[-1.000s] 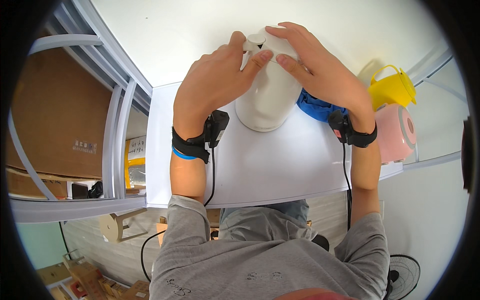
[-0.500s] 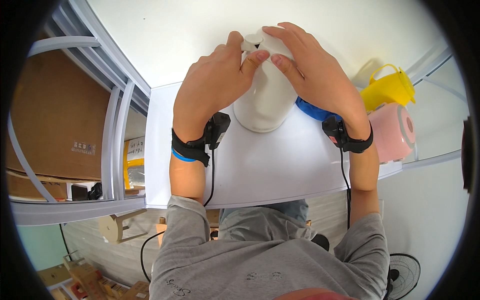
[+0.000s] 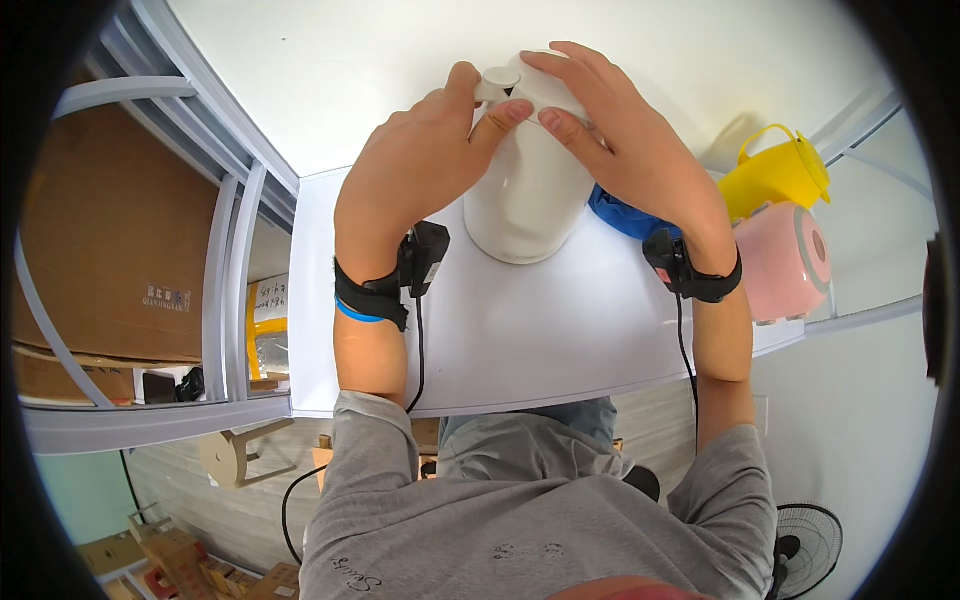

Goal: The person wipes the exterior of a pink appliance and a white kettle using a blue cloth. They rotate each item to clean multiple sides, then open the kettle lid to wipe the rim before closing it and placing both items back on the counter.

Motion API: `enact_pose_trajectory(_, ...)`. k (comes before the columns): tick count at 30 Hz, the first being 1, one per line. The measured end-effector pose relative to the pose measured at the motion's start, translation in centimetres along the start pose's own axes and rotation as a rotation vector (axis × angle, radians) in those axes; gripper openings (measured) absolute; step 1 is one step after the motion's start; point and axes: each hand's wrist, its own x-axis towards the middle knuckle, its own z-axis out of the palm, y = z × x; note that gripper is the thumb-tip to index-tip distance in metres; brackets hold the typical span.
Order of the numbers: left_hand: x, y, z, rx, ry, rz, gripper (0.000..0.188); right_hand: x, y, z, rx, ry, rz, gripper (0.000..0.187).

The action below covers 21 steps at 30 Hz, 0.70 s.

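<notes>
A tall white jug [image 3: 528, 205] stands on the white table, its rounded body widening toward the base. My left hand [image 3: 415, 155] is closed round its upper left side, with the thumb along the top edge near a small round knob [image 3: 501, 77]. Over the right part of the lid [image 3: 545, 90] curves my right hand [image 3: 635, 145], its fingers on top and its thumb at the front rim. The two thumbs nearly meet. Most of the left fingers are hidden behind the jug. Both wrists wear black straps with small cabled devices.
Beside my right wrist lies a blue object [image 3: 630, 215], partly covered. Farther right are a yellow pitcher [image 3: 770, 180] and a pink rounded appliance [image 3: 780, 262] near the table's [image 3: 560, 345] right end. Grey frame rails and a brown cardboard box [image 3: 120, 230] stand left. A fan [image 3: 805, 550] is at lower right.
My left hand and wrist have shifted slightly left. The right hand has moved a little up and left, and the knob and lid sit slightly farther left. Both hands keep their hold.
</notes>
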Motion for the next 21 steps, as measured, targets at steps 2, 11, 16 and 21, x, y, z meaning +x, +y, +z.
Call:
enact_pose_trajectory(2, -0.1, -0.1, -0.3, 0.002, -0.005, -0.003, 0.060, 0.0, 0.4, -0.4, 0.060, -0.031, -0.011, 0.066)
enact_pose_trajectory(11, -0.1, -2.1, -3.0, 0.037, -0.110, -0.077, 0.046, -3.4, 2.7, 2.5, 0.282, -0.050, 0.206, 0.124)
enact_pose_trajectory(16, -0.3, -3.8, -4.1, 0.105, -0.053, -0.142, 0.041, -5.2, 2.7, 4.8, 0.376, -0.486, 0.334, 0.128)
enact_pose_trajectory(21, -1.7, -3.0, -4.1, 0.111, 0.230, -0.031, 0.031, -3.9, 0.8, 7.6, 0.481, -0.518, 0.468, 0.117)
